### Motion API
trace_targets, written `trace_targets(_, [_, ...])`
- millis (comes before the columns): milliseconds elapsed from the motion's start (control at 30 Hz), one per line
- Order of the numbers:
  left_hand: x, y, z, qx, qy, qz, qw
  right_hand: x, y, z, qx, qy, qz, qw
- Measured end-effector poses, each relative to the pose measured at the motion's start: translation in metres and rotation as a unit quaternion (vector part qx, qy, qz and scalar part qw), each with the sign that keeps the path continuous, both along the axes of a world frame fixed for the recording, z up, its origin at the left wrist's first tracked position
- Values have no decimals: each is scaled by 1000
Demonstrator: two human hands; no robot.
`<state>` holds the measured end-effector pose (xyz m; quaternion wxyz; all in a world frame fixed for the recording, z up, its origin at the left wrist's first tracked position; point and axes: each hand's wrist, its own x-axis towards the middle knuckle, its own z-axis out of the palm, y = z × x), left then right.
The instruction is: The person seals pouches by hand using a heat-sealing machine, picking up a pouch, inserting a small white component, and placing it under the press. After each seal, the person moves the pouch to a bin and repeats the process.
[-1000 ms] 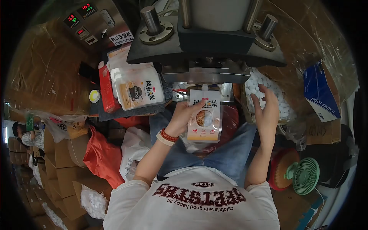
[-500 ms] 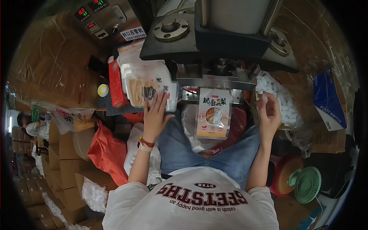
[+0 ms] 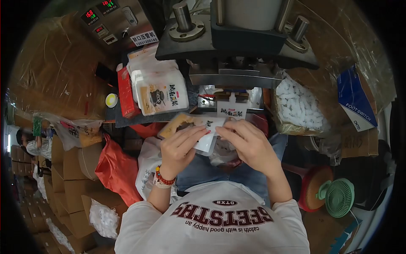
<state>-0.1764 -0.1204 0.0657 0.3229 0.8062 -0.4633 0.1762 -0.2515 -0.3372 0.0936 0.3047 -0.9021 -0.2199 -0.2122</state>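
Press (image 3: 249,38) stands at the far side; stacked pouches (image 3: 163,95) lie to its left; left hand (image 3: 179,150) holds a loose pouch (image 3: 198,120), tilted beneath its fingers; right hand (image 3: 253,146), fingers bunched, reaches the pouch's right edge, its grip unclear; another pouch (image 3: 231,111) shows just beyond.

Cartons Crowd Your Room

At the upper left of the frame, you have a big cardboard box (image 3: 59,76) under clear plastic; more clear film (image 3: 368,51) covers the upper right. At the lower left, open cartons (image 3: 67,186) stand close together near stacked boxes (image 3: 21,169). A narrow bright light (image 3: 9,143) shows at the far left edge. Your green fan (image 3: 339,197) stands at the lower right, beside something round and red-rimmed (image 3: 319,188).
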Motion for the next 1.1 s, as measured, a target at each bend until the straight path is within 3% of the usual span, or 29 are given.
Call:
trace_targets(133, [-4,-20,-18,-33,81,-30,996,2,-8,5,-72,-25,-5,997])
trace_targets(167, [-2,-28,-33,-62,286,-16,956,6,-11,2,-14,-23,-47,999])
trace_targets(200, [0,-36,-49,-88,477,-1,874,9,-13,0,44,-21,-87,995])
trace_targets(267, [14,-55,-64,-61,490,27,869,4,-32,2,101,-45,-147,983])
trace_targets(333, [22,-76,-62,-263,706,-31,656,-2,-54,8,97,-62,-239,964])
trace_targets(400, [39,-90,-62,-273,715,-40,642,-3,-80,0,95,-48,-339,935])
trace_targets(433, [48,-95,-63,-283,724,-45,628,3,-92,-14,96,-45,-340,934])
trace_targets(500, [58,-97,-66,-289,733,-48,614,17,-112,-50,-59,10,-452,890])
trace_targets(533, [57,-97,-66,-287,734,-44,614,24,-117,-65,-27,105,-457,883])
trace_targets(600, [56,-102,-63,-301,739,-48,601,22,-125,-76,-13,121,-454,883])
trace_targets(667, [58,-95,-71,-301,732,-51,609,19,-122,-79,2,143,-446,883])
trace_targets(733, [63,-81,-56,-173,531,51,828,21,-125,-77,-7,134,-429,893])
trace_targets(767, [63,-68,-41,-84,419,166,889,22,-128,-77,-7,133,-429,894])
trace_targets(800, [64,-54,-39,-83,420,166,888,21,-130,-77,-7,126,-413,902])
trace_targets(833, [64,-40,-39,66,136,299,942,21,-130,-78,-7,118,-396,911])
trace_targets(867, [64,-26,-38,206,-165,396,879,21,-129,-76,-7,118,-394,911])
trace_targets(900, [64,-8,-49,207,-164,399,878,19,-127,-73,1,64,-414,908])
trace_targets(967, [63,26,-80,191,-7,197,961,18,-118,-54,10,6,-431,903])
trace_targets(1033, [50,36,-77,170,-3,178,969,8,-85,-24,133,-73,-398,905])
trace_targets(1100, [40,32,-66,4,178,162,971,3,-55,-14,272,-87,-262,922])
